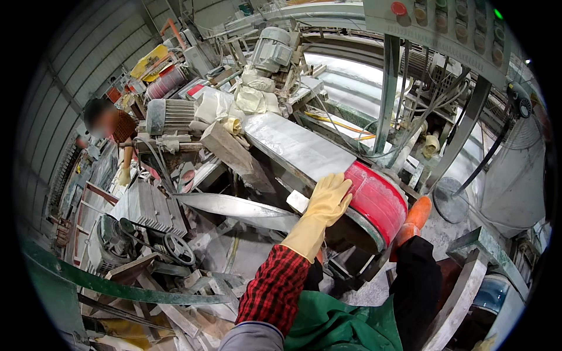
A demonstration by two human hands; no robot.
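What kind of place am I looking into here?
Most likely a stone-working shop. A belt sander with a red drum sits under the gloved left hand, electric motors and dust-caked machines stand all around, and a control panel hangs overhead.

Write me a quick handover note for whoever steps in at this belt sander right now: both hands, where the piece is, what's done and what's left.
Left hand, in a yellow glove, lies flat on the sanding belt just where it wraps the red wheel, beside a small pale block at the belt's edge.
Right hand, in an orange glove, is low beside the red wheel on its right; what its fingers hold is hidden.
Whether the belt is running cannot be told.
Done: block brought to the wheel end, both hands in place.
Left: how far the block is sanded cannot be seen; check it before going on.
Another person works at the far left.
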